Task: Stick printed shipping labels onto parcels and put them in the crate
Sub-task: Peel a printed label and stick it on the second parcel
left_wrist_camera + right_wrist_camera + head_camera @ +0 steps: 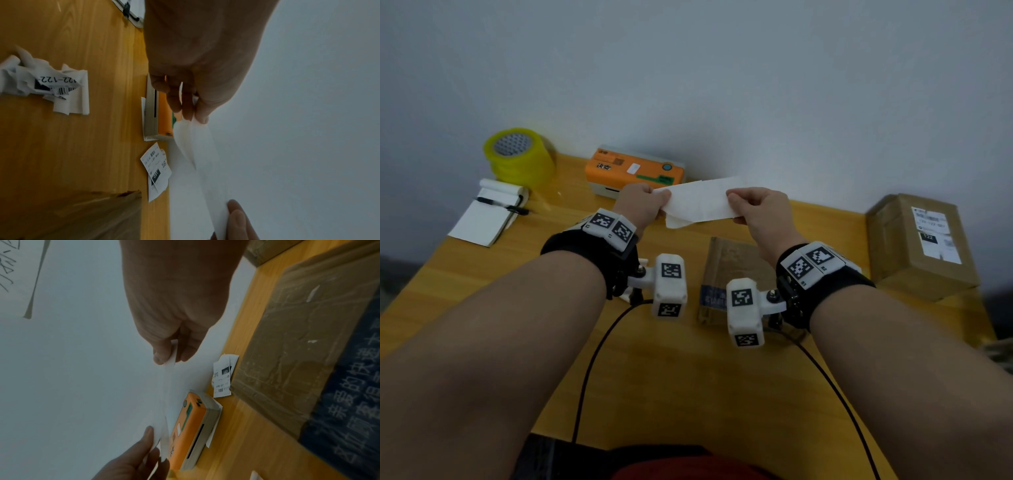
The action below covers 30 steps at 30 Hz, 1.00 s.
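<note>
The step in hand looks like peeling: a white rectangular paper shipping label [700, 202] is held up in the air above the yellow wooden table [674, 377], at about 12 o'clock from the person, in front of the orange and cream label printer [635, 171]. The left hand [640, 205] pinches the label's left end and the right hand [760, 209] pinches its right end. A second layer sags loose at the lower left corner, which suggests the backing is coming away from the sticker.

In the left wrist view the thumb and fingers [186, 105] are curled tight on the paper's edge; in the right wrist view the thumb and fingers [164, 352] clamp the other edge the same way. Neither hand is relaxed.

The next move probably calls for separating the two layers fully, then lowering the sticky sheet flat onto the brown taped flat cardboard parcel [732, 274] lying beneath the hands at 6 o'clock from the label. A brown cardboard box already bearing a label [917, 243] sits at 3 o'clock. No crate is in view.
</note>
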### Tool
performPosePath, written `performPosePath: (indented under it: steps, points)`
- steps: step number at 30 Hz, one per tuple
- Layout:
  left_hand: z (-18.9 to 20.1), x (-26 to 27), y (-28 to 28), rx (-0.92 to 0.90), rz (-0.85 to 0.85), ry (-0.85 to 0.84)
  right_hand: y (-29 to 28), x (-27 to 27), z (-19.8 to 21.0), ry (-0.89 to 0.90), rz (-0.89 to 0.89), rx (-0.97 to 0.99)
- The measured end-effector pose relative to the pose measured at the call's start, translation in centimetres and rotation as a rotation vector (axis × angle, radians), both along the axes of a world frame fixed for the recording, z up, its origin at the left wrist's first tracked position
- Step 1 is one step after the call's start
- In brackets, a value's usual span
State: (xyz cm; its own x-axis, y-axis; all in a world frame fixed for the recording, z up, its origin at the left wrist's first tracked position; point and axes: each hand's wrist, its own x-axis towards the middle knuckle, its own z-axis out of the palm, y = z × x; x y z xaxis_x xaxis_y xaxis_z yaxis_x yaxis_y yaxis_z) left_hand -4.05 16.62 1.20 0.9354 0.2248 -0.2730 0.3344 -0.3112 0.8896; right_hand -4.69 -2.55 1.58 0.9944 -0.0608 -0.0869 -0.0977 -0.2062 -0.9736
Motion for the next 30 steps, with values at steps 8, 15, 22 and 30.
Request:
performPosePath:
  steps: [8, 15, 22, 30]
  points:
    - [-0.4, -0.1, 1.5, 0.066, 0.090, 0.043, -0.3, 0.2, -0.3, -0.001, -0.055, -0.002]
    - [-1.1, -0.5, 2.1, 0.093, 0.148, 0.049, -1.4, 0.3, -0.7, -0.002, -0.083, -0.041]
    - [-1.7, -0.8, 2.4, 0.126, 0.190, 0.035, -2.4, 0.1, -1.1, -0.005, -0.090, -0.054]
    - [-2.4, -1.1, 2.7, 0.177, 0.215, 0.060, -2.3, 0.2, -1.7, -0.025, -0.116, -0.095]
